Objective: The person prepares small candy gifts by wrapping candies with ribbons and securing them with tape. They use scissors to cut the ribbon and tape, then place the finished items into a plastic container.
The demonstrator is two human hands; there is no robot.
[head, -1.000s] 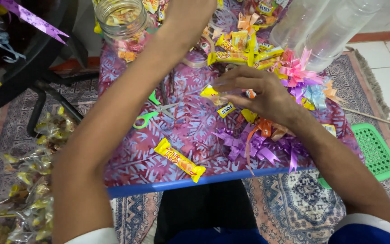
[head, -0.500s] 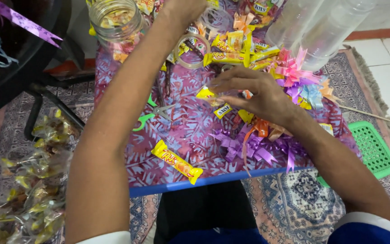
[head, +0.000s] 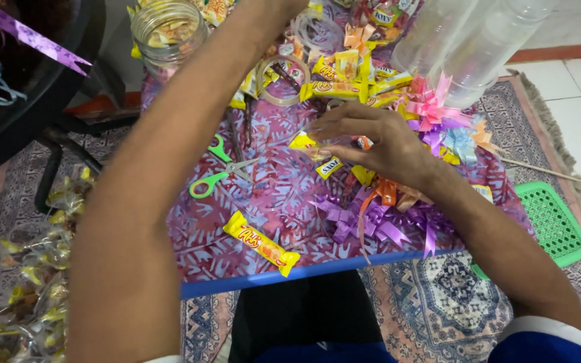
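- Head view: small yellow candy packets (head: 317, 153) lie mid-table under the right hand (head: 378, 141), fingers spread and curled loosely over them; whether it grips one cannot be told.
- Left arm stretches past the frame's top, its hand out of sight.
- Green-handled scissors (head: 220, 169) lie just left; purple ribbon bows (head: 364, 222) and a yellow candy bar (head: 261, 243) lie nearer the blue table edge (head: 304, 274).

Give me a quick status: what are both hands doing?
Left hand out of frame, reaching far. Right hand resting on small yellow candies. Ribbon bows crowd it.
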